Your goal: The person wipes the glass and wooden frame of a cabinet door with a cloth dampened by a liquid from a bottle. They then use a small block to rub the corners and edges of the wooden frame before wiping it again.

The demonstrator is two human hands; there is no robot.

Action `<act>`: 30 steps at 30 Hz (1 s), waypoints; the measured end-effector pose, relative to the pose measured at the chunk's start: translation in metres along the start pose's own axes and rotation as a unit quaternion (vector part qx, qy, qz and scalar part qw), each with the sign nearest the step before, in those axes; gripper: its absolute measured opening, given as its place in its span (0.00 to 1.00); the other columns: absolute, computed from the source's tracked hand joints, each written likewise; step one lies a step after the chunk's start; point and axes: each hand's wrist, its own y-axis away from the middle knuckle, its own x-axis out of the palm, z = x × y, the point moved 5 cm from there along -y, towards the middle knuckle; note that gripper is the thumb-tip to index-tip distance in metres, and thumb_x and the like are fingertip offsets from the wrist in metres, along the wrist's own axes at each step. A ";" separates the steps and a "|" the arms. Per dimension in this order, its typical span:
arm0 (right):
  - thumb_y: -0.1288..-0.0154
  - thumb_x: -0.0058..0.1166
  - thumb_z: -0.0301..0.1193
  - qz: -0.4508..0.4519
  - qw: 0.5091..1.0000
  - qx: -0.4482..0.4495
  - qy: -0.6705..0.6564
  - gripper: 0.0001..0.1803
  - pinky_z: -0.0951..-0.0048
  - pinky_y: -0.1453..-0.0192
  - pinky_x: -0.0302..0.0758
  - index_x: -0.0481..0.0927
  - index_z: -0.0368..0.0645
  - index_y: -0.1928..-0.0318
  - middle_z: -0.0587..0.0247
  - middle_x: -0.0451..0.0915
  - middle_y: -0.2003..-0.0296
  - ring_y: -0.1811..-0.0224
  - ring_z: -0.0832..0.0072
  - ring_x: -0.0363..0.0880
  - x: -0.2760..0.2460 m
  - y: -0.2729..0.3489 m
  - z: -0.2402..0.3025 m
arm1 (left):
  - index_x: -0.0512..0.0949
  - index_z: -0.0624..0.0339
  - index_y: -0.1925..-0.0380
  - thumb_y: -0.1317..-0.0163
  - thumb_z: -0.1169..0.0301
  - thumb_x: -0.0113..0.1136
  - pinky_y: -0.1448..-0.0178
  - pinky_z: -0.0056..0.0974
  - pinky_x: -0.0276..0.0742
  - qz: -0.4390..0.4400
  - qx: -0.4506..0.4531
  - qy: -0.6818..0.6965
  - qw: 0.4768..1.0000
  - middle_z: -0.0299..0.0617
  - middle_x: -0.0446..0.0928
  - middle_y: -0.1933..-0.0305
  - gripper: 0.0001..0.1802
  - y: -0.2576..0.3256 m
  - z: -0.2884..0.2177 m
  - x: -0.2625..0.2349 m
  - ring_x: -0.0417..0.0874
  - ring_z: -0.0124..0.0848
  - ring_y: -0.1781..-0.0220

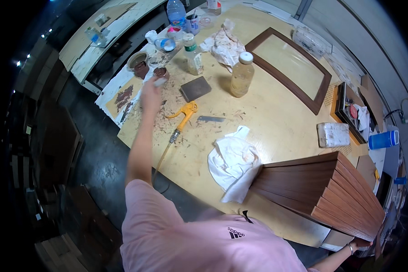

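Note:
My left hand (151,99) reaches out over the far left of the table, its fingers closed around something small and whitish that I cannot make out. It is right at a small cup (161,72) with dark brown matter in it. Down at the lower right, my right hand (361,243) grips the near edge of a curved panel of reddish-brown wooden slats (303,186); part of its fingers is hidden. The panel rests across the table's near right side. Against its left end lies a crumpled white cloth (235,163).
A yellow air blow gun (185,119) with its hose, a metal strip (211,119) and a dark sanding block (196,88) lie mid-table. Beyond stand a bottle of cloudy liquid (242,77) and a dark wooden frame (288,68). A brown-stained tub (139,63) sits far left.

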 end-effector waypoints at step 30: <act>0.58 0.64 0.59 -0.007 0.999 -0.016 0.036 0.60 0.59 0.27 0.64 0.60 0.36 0.29 0.52 0.65 0.31 0.29 0.61 0.64 0.094 0.040 -0.010 | 0.75 0.63 0.48 0.29 0.62 0.53 0.57 0.37 0.74 0.167 -0.325 0.686 0.630 0.43 0.79 0.60 0.18 -0.021 -0.074 -0.028 0.77 0.31 0.64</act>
